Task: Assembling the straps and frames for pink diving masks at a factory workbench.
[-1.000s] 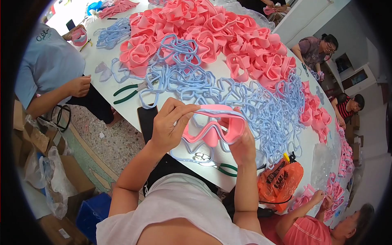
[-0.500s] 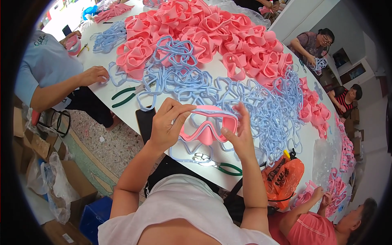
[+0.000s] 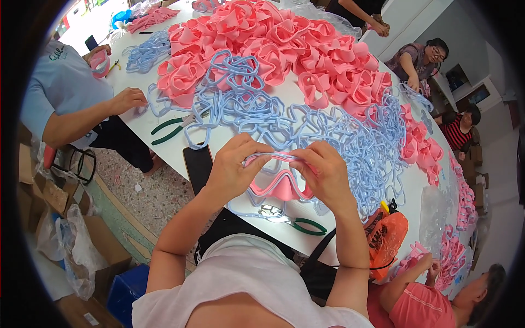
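Note:
Between my hands, just above the front of the table, is a pink diving mask skirt (image 3: 283, 191) with its nose pocket facing down. A thin pale blue frame (image 3: 280, 156) runs along its top edge. My left hand (image 3: 236, 165) pinches that edge at the left, thumb below and fingers above. My right hand (image 3: 326, 172) grips it a little to the right, fingers pressed together. Both hands hide the upper corners of the skirt. Under them, green-handled pliers (image 3: 309, 226) and a loose blue frame (image 3: 240, 212) lie near the table's edge.
Pink skirts (image 3: 268, 41) are heaped at the back of the white table (image 3: 175, 150), with tangled blue frames (image 3: 361, 161) before them. More green-handled pliers (image 3: 167, 131) and a dark phone (image 3: 198, 167) lie left. An orange bag (image 3: 389, 232) hangs at the right. Co-workers sit around.
My right hand has gone from spread fingers at the skirt's right side to a pinch on its top edge. The skirt has tipped, its upper edge nearer flat. My left hand keeps its hold.

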The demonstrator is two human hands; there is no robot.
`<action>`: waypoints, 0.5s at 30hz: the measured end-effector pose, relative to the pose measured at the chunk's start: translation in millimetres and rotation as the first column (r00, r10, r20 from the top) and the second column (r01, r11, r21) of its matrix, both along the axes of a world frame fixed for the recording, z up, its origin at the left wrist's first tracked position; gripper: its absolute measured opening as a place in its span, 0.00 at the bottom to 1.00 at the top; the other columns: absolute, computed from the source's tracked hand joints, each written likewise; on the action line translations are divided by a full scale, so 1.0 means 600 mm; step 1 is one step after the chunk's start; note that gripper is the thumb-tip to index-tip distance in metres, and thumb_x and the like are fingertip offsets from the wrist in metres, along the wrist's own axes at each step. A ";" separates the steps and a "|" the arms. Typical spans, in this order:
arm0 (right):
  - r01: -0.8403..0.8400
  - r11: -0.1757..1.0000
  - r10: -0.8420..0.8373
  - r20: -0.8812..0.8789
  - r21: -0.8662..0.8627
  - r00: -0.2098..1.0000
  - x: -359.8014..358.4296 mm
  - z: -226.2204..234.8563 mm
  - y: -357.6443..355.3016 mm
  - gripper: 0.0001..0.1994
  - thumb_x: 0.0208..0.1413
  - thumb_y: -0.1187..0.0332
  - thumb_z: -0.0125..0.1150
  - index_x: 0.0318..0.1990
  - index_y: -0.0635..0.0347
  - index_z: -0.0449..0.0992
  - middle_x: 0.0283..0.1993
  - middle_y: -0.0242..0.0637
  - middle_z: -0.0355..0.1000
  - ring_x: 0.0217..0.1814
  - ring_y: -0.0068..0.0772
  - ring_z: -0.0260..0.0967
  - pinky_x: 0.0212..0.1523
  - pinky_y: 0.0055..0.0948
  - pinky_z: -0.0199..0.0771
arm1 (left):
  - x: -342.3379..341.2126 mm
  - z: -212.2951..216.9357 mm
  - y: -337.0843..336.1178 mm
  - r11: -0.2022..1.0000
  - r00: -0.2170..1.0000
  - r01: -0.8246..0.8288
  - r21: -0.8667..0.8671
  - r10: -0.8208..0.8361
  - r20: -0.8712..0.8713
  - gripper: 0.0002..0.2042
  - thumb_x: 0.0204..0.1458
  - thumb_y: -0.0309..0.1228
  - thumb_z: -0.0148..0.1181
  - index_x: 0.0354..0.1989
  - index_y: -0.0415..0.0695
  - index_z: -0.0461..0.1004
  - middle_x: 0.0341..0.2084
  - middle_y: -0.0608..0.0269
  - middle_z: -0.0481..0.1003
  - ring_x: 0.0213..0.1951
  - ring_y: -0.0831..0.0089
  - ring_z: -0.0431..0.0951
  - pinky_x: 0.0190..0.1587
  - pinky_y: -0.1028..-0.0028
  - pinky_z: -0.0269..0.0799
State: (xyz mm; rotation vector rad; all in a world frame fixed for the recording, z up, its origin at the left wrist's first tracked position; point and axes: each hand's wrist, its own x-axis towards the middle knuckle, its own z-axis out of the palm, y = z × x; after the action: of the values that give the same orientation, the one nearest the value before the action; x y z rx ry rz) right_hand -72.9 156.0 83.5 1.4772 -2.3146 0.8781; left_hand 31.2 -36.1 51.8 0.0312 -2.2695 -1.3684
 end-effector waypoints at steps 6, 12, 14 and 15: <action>-0.003 0.996 0.008 0.051 -0.086 0.999 -0.019 -0.008 0.014 0.10 0.45 0.69 0.69 0.36 0.58 0.79 0.28 0.34 0.68 0.31 0.36 0.67 0.32 0.33 0.67 | 0.000 -0.003 -0.001 0.954 0.961 0.178 -0.242 -0.221 -0.165 0.35 0.36 0.39 0.75 0.56 0.43 0.69 0.45 0.57 0.73 0.47 0.59 0.72 0.50 0.65 0.64; -0.041 0.992 0.065 0.196 -0.121 0.978 -0.006 0.006 0.012 0.10 0.46 0.71 0.68 0.38 0.60 0.79 0.29 0.35 0.68 0.30 0.34 0.66 0.31 0.31 0.67 | -0.008 -0.042 -0.012 0.873 0.900 0.053 -0.485 -0.252 -0.355 0.47 0.32 0.49 0.76 0.62 0.41 0.60 0.53 0.54 0.69 0.52 0.58 0.70 0.54 0.62 0.62; 0.024 0.979 0.058 0.387 -0.202 0.920 0.000 0.015 0.012 0.09 0.48 0.73 0.67 0.38 0.62 0.79 0.30 0.35 0.67 0.29 0.31 0.65 0.30 0.28 0.66 | -0.007 -0.044 -0.016 0.885 0.884 0.009 -0.465 -0.225 -0.410 0.47 0.29 0.52 0.77 0.59 0.41 0.63 0.51 0.53 0.70 0.51 0.59 0.70 0.53 0.62 0.62; 0.031 0.979 0.050 0.386 -0.202 0.921 -0.002 0.012 0.020 0.09 0.48 0.73 0.67 0.38 0.62 0.79 0.30 0.35 0.67 0.29 0.31 0.65 0.30 0.28 0.66 | -0.008 -0.048 -0.016 0.886 0.882 0.016 -0.464 -0.231 -0.411 0.47 0.29 0.52 0.77 0.59 0.41 0.63 0.51 0.53 0.70 0.51 0.59 0.70 0.53 0.62 0.62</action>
State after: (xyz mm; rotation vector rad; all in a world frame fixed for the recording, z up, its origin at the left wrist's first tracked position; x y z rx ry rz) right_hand -74.1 167.8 90.4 1.3231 -2.3857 1.4824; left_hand 26.2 -45.5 23.2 -0.5503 -2.1361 -0.7599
